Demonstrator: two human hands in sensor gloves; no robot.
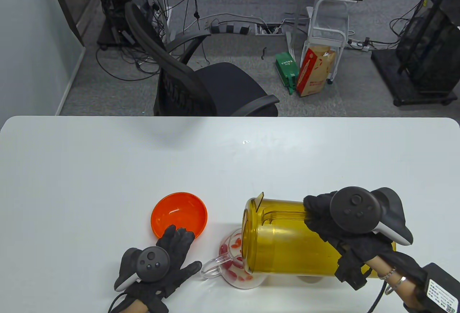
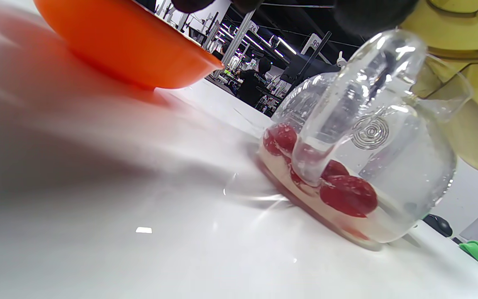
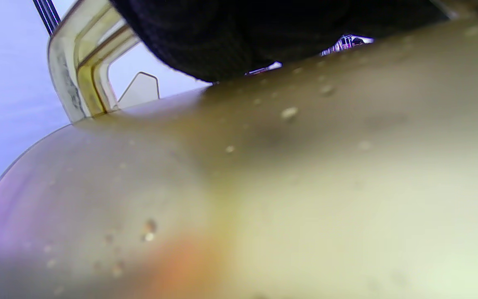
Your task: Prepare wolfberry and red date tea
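Right hand (image 1: 345, 226) grips the tipped yellow pitcher (image 1: 287, 244) — mouth over the glass teapot (image 1: 237, 259) just right of the splayed, empty left hand (image 1: 169, 259).

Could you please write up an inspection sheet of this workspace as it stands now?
Surface: white table, bare at the back.
Job's things: yellow pitcher tipped on its side, mouth over the glass teapot; red dates lie in shallow liquid in it; orange bowl looks empty.
Clutter: nothing seen.
Hands: right hand grips the pitcher's handle; left hand lies spread beside the teapot's handle.
Cables: glove lead at the right wrist.
Surroundings: office chair, floor cables, trolley.
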